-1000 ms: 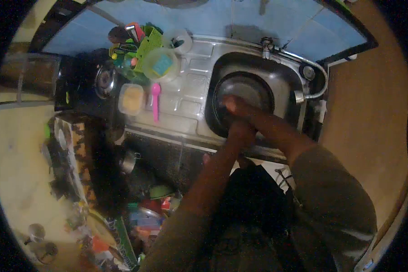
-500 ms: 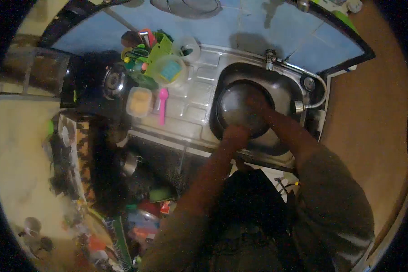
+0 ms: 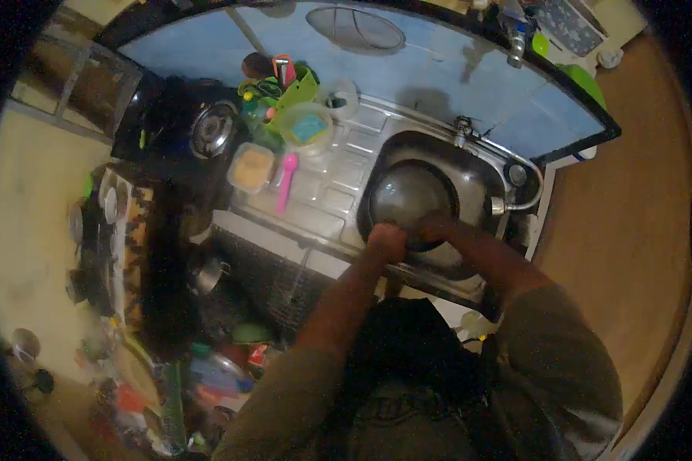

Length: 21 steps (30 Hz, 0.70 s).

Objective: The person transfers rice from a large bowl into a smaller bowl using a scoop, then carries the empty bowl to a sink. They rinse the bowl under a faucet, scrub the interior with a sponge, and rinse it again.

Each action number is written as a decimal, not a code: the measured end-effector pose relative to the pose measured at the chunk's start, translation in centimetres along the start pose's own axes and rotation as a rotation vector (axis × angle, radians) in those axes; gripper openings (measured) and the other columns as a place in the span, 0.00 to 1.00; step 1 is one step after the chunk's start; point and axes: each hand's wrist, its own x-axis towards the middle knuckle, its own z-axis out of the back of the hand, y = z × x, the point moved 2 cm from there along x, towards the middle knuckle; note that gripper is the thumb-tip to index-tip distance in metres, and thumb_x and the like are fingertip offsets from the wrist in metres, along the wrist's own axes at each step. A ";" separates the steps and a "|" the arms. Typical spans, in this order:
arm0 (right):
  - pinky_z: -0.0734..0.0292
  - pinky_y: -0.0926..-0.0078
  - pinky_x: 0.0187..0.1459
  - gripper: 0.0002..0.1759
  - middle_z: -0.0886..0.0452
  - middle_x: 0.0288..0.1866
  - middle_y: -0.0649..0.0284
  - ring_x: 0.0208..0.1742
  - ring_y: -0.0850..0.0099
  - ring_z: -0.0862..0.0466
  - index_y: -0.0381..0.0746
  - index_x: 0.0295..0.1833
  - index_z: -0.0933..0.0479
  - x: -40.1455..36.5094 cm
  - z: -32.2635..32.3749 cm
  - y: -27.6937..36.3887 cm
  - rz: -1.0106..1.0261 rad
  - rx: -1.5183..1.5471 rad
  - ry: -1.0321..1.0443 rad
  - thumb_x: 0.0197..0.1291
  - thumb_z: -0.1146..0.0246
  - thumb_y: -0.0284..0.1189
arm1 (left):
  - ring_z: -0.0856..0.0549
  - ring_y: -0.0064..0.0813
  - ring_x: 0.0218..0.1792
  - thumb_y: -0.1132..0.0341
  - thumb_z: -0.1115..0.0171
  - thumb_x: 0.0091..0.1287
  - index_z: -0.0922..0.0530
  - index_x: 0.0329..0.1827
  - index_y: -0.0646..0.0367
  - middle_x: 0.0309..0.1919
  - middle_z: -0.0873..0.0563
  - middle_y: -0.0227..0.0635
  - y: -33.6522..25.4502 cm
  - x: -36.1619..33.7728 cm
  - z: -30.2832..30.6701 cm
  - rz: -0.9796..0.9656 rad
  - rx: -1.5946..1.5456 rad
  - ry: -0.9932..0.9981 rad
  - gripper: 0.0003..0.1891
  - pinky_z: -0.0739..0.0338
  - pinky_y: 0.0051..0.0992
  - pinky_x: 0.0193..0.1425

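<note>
A large round metal bowl (image 3: 407,196) sits in the steel sink (image 3: 480,180). My left hand (image 3: 386,240) grips the bowl's near rim with closed fingers. My right hand (image 3: 436,227) rests on the near edge of the bowl just to the right of the left one; whether it holds anything else is hidden. Both forearms reach in from the bottom of the view.
A tap (image 3: 463,127) stands behind the sink. On the drainboard (image 3: 338,188) lie a pink spoon (image 3: 287,180), a yellow-lidded tub (image 3: 252,167), a bowl with a blue sponge (image 3: 307,125) and a green rack (image 3: 292,88). A black stove (image 3: 184,131) is left; clutter fills the floor.
My right hand has drawn back from the middle of the bowl to its near rim, close to my left hand. The view has pulled up and away.
</note>
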 end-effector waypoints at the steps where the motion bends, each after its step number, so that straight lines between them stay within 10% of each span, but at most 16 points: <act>1: 0.26 0.46 0.52 0.19 0.17 0.48 0.48 0.50 0.53 0.17 0.37 0.47 0.18 0.1 -0.3 -1.1 0.033 -0.057 0.030 0.54 0.41 0.37 | 0.13 0.41 0.35 0.62 0.39 0.48 0.15 0.28 0.56 0.29 0.14 0.43 -0.4 -0.3 0.3 0.002 -0.003 -0.007 0.09 0.18 0.40 0.43; 6: 0.26 0.44 0.50 0.20 0.17 0.47 0.50 0.48 0.54 0.17 0.37 0.46 0.18 0.9 -1.7 -1.1 0.026 -0.222 0.047 0.54 0.40 0.40 | 0.13 0.37 0.34 0.62 0.38 0.48 0.15 0.28 0.53 0.29 0.13 0.40 -1.3 -1.6 2.9 -0.232 0.317 -0.245 0.08 0.21 0.36 0.45; 9: 0.25 0.49 0.46 0.19 0.16 0.43 0.55 0.42 0.56 0.17 0.39 0.43 0.18 12.1 -11.9 -17.3 0.518 -0.356 -0.916 0.53 0.39 0.42 | 0.14 0.35 0.40 0.59 0.36 0.48 0.15 0.34 0.50 0.33 0.13 0.37 -1.1 -1.0 2.0 -0.035 0.263 0.076 0.12 0.25 0.36 0.52; 12: 0.24 0.55 0.41 0.19 0.15 0.39 0.57 0.37 0.57 0.17 0.40 0.42 0.17 -6.7 8.1 0.9 0.051 -0.551 -0.017 0.53 0.37 0.44 | 0.16 0.34 0.46 0.56 0.35 0.46 0.15 0.39 0.48 0.38 0.13 0.36 -1.2 -0.2 1.8 -0.083 0.342 0.202 0.16 0.28 0.38 0.57; 15: 0.24 0.57 0.40 0.19 0.15 0.39 0.55 0.36 0.58 0.17 0.40 0.42 0.17 6.9 2.9 -7.8 0.325 -0.113 -0.341 0.53 0.36 0.45 | 0.19 0.35 0.53 0.52 0.33 0.46 0.16 0.44 0.50 0.44 0.15 0.38 0.7 0.0 -0.3 -0.176 0.278 -0.047 0.22 0.32 0.39 0.61; 17: 0.23 0.54 0.42 0.20 0.16 0.40 0.52 0.37 0.56 0.17 0.38 0.41 0.18 1.0 9.8 1.7 0.173 0.468 -0.289 0.56 0.37 0.45 | 0.22 0.37 0.56 0.51 0.30 0.45 0.17 0.45 0.53 0.47 0.17 0.41 -1.3 -2.4 3.5 -0.106 0.187 -0.068 0.24 0.33 0.40 0.62; 19: 0.23 0.55 0.43 0.20 0.15 0.38 0.51 0.39 0.53 0.16 0.38 0.41 0.18 1.5 13.6 6.1 0.070 0.095 -0.663 0.56 0.37 0.45 | 0.24 0.39 0.59 0.51 0.28 0.44 0.18 0.47 0.57 0.50 0.19 0.44 -2.0 -3.7 4.1 -0.043 0.103 -0.082 0.27 0.34 0.42 0.63; 21: 0.31 0.55 0.62 0.34 0.22 0.57 0.45 0.58 0.51 0.23 0.34 0.55 0.23 1.7 16.2 9.8 0.230 0.386 -0.612 0.53 0.37 0.52 | 0.29 0.45 0.61 0.52 0.24 0.41 0.23 0.53 0.63 0.50 0.22 0.49 -1.6 -4.1 3.2 -0.077 0.010 -0.702 0.36 0.36 0.48 0.65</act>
